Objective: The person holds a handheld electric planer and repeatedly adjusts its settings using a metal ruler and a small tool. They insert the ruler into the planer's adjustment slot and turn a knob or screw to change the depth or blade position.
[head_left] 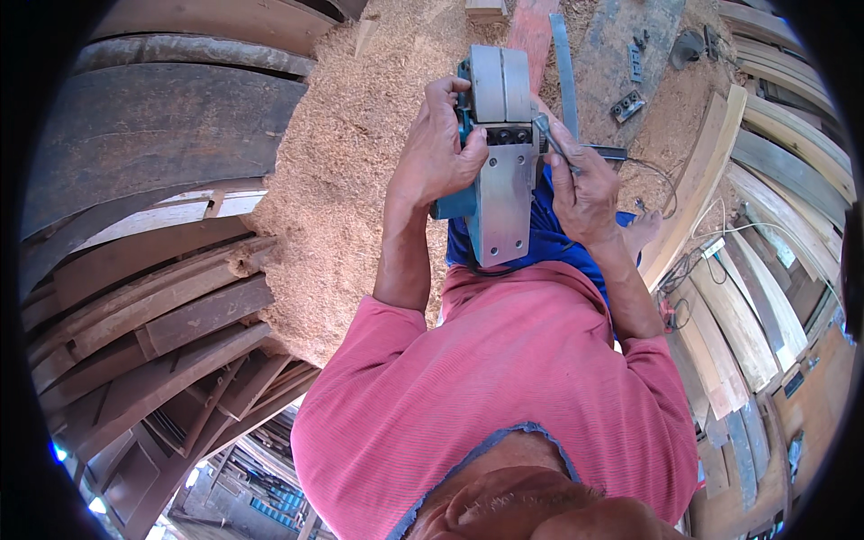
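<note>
Over the lap, electric planer [497, 171] upturned, metal sole facing the camera.
Left hand [438, 148] clamped on the planer's blue body; right hand [580, 184] closed around a dark tool [576, 148] set against its blade drum. Sawdust heap [351, 171] spreads left of the planer; curved planks [144, 297] beyond; cable [657, 175] trails right.
</note>
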`<state>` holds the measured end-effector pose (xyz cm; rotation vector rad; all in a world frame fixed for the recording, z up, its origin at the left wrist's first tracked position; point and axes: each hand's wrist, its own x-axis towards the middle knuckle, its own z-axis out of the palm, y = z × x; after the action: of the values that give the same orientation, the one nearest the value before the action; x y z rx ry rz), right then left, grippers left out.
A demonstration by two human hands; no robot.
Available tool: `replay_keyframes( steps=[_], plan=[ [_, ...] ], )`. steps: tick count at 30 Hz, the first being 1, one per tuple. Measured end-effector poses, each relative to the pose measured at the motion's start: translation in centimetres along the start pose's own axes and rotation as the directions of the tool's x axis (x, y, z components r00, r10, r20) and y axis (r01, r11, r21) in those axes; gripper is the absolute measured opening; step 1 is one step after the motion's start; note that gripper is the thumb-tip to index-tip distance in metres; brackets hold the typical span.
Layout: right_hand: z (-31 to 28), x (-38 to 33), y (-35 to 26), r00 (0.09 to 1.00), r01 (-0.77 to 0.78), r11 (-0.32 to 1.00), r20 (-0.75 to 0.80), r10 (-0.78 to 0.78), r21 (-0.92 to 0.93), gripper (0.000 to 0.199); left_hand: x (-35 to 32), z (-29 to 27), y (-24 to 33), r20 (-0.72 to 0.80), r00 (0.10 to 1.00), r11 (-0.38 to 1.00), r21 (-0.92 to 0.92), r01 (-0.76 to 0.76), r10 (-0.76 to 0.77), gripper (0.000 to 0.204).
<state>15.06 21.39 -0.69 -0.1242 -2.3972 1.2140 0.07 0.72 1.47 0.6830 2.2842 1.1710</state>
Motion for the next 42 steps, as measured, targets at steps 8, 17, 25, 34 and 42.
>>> replay_keyframes(
  steps=[8,17,25,34,42],
  plan=[
    [0.2,0.0,-0.2,0.997,-0.059,0.994,0.052,0.055,0.088,0.037,-0.1,-0.1,0.2,0.006,1.000,1.000,0.016,-0.009,0.009,0.070],
    [0.0,0.1,-0.5,0.997,-0.037,0.998,0.067,0.033,0.050,0.038,0.0,0.3,0.0,-0.057,0.998,0.998,-0.067,0.003,-0.007,0.075],
    [0.1,0.2,-0.4,0.994,-0.019,1.000,0.104,0.017,0.017,0.037,0.0,0.0,0.0,-0.015,1.000,0.999,0.045,-0.027,0.028,0.069],
    [0.2,0.0,-0.2,0.998,-0.024,0.999,0.062,0.022,0.032,0.036,0.1,0.0,0.3,-0.043,0.999,0.998,-0.055,0.029,-0.032,0.075],
    [-0.8,0.0,-0.8,0.998,-0.029,0.993,0.051,0.024,0.114,0.043,0.0,0.0,0.3,-0.050,0.998,0.998,-0.051,0.031,-0.033,0.074]
  ],
)
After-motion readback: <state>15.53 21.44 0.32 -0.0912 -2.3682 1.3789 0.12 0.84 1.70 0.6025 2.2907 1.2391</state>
